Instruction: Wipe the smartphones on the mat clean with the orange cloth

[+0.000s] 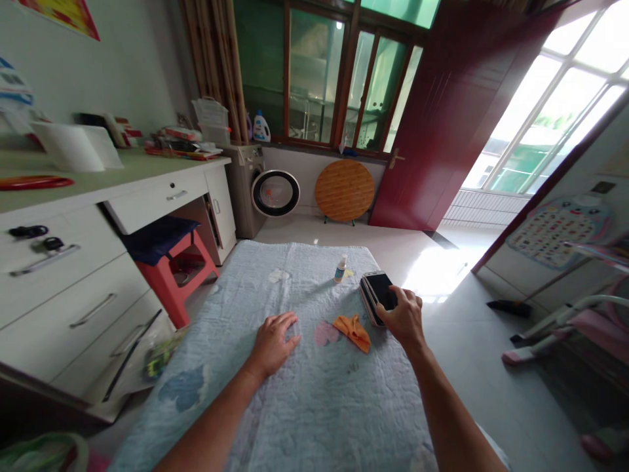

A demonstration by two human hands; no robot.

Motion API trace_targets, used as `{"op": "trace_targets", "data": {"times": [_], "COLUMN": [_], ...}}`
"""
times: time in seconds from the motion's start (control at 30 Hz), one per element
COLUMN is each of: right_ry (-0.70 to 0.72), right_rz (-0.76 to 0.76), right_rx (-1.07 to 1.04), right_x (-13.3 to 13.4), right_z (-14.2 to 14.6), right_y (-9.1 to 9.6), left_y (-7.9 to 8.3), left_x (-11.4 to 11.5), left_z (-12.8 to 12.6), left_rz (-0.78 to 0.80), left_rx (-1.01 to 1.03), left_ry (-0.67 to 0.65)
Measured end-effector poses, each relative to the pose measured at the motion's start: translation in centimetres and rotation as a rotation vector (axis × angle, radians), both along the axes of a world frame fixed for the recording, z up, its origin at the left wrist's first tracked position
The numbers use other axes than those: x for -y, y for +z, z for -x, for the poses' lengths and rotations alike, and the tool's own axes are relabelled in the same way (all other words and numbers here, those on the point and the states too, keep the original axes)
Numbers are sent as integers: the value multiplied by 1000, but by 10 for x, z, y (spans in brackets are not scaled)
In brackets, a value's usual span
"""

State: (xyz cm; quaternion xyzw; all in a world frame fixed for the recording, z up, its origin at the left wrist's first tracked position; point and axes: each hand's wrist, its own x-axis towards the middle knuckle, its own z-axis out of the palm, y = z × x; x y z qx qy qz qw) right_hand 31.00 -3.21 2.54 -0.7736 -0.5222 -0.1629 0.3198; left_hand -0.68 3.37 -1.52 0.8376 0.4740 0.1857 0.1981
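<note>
A light blue quilted cover lies over the surface in front of me. My left hand rests flat on it, fingers spread, holding nothing. My right hand grips the top phone of a small stack of phones near the right edge. A crumpled orange cloth lies between my hands, just left of the phones. A small bottle with a white cap stands beyond the phones.
A white desk with drawers runs along the left, a red stool under it. A washing machine and a round wooden board stand at the far wall. A dark red door is open at right.
</note>
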Motion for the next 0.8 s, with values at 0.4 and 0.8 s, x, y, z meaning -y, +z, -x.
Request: {"op": "trace_targets", "data": {"times": [0.4,0.8], "right_ry": [-31,10], "right_rz": [110,166], "right_rx": [22,17], "right_x": [-8,-5], "right_z": [-7,-6], "right_y": [-12,-11], "left_y": [54,64], "left_x": [2,0], "left_z": [7,-78], "left_rz": [163,590], "left_rx": [-1,506], "left_ry": [14,-223]}}
